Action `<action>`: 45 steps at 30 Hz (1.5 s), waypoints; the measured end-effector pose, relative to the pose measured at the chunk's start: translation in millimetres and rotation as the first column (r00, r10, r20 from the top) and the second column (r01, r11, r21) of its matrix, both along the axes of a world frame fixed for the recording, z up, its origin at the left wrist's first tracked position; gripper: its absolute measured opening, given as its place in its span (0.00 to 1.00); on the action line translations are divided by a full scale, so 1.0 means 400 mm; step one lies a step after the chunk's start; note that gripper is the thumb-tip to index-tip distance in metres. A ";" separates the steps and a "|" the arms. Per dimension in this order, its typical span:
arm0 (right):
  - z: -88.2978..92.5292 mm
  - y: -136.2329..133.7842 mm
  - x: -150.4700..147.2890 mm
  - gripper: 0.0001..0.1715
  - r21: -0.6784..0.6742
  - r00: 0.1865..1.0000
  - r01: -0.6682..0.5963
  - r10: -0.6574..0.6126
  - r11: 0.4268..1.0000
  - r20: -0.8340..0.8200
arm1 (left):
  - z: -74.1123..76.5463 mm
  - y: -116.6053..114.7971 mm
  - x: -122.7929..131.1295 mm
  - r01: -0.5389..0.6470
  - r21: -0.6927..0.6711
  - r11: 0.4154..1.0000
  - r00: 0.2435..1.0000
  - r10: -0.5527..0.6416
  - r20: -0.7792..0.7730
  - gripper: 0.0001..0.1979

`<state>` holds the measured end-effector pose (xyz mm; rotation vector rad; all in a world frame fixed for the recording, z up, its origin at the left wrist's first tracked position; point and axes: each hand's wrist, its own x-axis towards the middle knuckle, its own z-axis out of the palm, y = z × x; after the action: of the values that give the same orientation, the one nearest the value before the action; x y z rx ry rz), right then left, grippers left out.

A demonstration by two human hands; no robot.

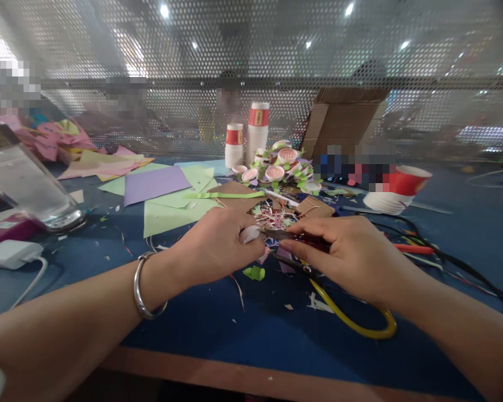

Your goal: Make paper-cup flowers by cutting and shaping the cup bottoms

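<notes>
My left hand [218,243], a silver bangle at its wrist, is closed with a small white piece [251,233] pinched between thumb and forefinger; it looks like paper. Facing it, my right hand [347,251] grips a dark, slender metal tool [276,235] whose tip reaches the white piece. The palm hides the tool's other end, so its kind does not show. Just below my right hand lie scissors with a yellow loop handle [356,328]. Behind both hands is a heap of thin red and white paper shreds [276,215].
Green sheets [163,218] and a purple sheet [155,184] lie back left, near a glass of water [33,184]. Small decorated round pieces [276,167] are piled before stacked paper cups [257,131]. At right stand a red-and-white cup [398,190] and black cables [452,259].
</notes>
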<state>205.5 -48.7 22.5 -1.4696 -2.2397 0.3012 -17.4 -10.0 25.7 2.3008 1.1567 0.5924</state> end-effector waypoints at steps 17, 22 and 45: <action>0.020 0.009 0.011 0.22 -0.085 0.999 -0.032 0.032 0.996 -0.002 | 0.004 0.038 -0.008 0.134 -0.274 0.952 0.991 -0.134 0.018 0.15; 0.028 0.014 0.024 0.25 -0.099 0.999 -0.019 0.015 0.995 -0.038 | 0.006 0.037 -0.006 0.177 -0.475 0.862 0.972 -0.078 0.221 0.14; 0.019 0.007 0.019 0.21 0.056 1.000 -0.007 0.006 0.998 0.019 | 0.006 0.033 0.001 0.082 -0.495 0.865 0.979 0.023 0.203 0.13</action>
<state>213.2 -45.7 30.2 -1.4425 -2.2492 0.2251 -17.2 3.3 28.0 1.7648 1.0280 0.4355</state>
